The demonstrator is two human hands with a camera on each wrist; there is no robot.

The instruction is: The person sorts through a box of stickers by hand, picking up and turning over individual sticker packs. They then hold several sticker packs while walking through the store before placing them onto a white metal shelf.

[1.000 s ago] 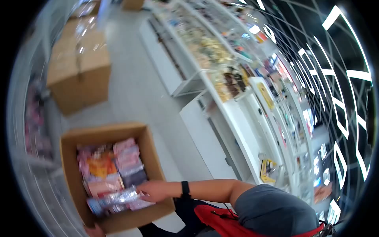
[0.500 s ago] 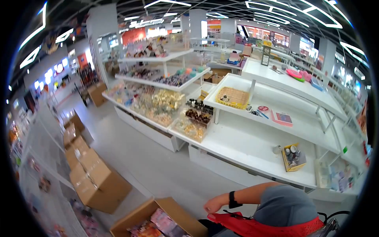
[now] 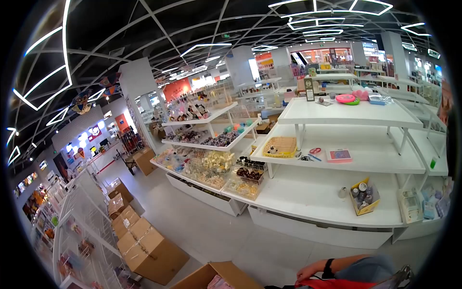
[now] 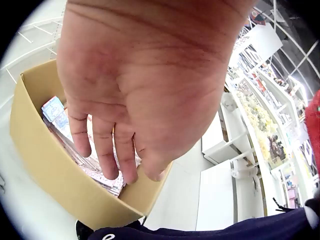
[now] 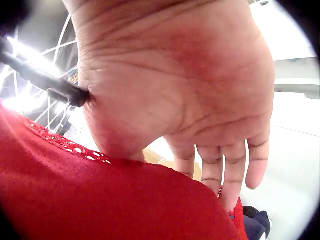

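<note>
My left hand [image 4: 145, 90] hangs over an open cardboard box [image 4: 65, 170] with its fingers loosely extended and holding nothing. Inside the box, partly hidden by those fingers, lie a pale blue pack [image 4: 55, 111] and several pinkish plastic packets [image 4: 105, 181]. In the head view only the box's upper edge and a few pink packets [image 3: 219, 282] show at the bottom. My right hand [image 5: 175, 85] is beside a red garment [image 5: 100, 195] on the body, its fingers slightly bent and pointing down. The cloth covers part of the thumb. A black band [image 3: 328, 269] circles the right wrist.
Closed cardboard boxes [image 3: 151, 250] stand in a row along the aisle floor [image 3: 202, 236]. White wire racks [image 3: 86, 216] line the left. Tiered white shelves [image 3: 332, 200] rise ahead, with a yellow box of jars [image 3: 364, 197] and a wicker basket [image 3: 280, 147].
The head view has swung up from the box toward the shelves. My right hand has come out of the box, let go of a shiny plastic packet, and moved beside the red garment.
</note>
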